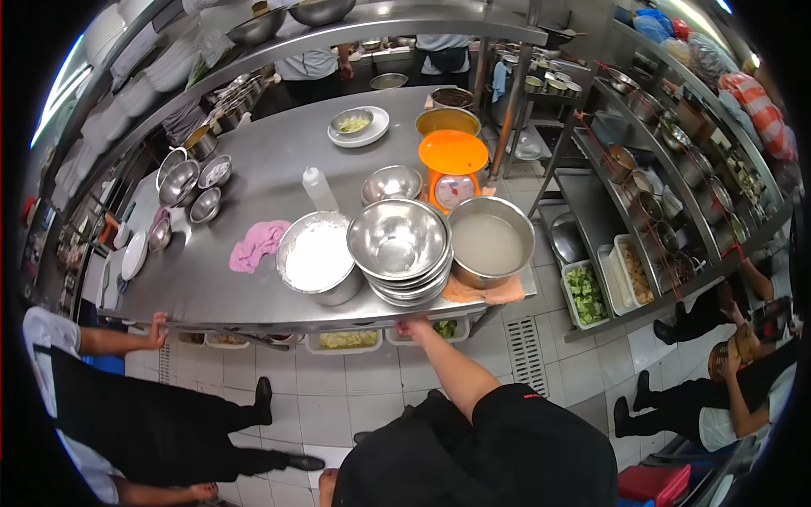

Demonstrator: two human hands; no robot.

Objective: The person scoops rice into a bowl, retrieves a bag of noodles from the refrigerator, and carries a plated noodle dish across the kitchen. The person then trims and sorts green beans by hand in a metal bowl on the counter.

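Note:
My right hand (413,328) is at the front edge of a steel table (262,160), fingers curled against that edge. Just above it on the tabletop stands a stack of steel mixing bowls (399,241). Left of the stack is a pot of white powder (318,256); right of it, a pot of cloudy liquid (487,241). Under the edge, near this hand, sit a container of green vegetables (446,328) and a container of pale yellow pieces (345,340). My left hand (328,480) hangs low beside my body, its fingers mostly hidden.
An orange scale (454,190), a squeeze bottle (318,189), a pink cloth (258,245) and small steel bowls (205,205) are on the table. A co-worker (127,397) stands at the left, with a hand at the table edge. Other people stand at the right by a metal rack (583,194).

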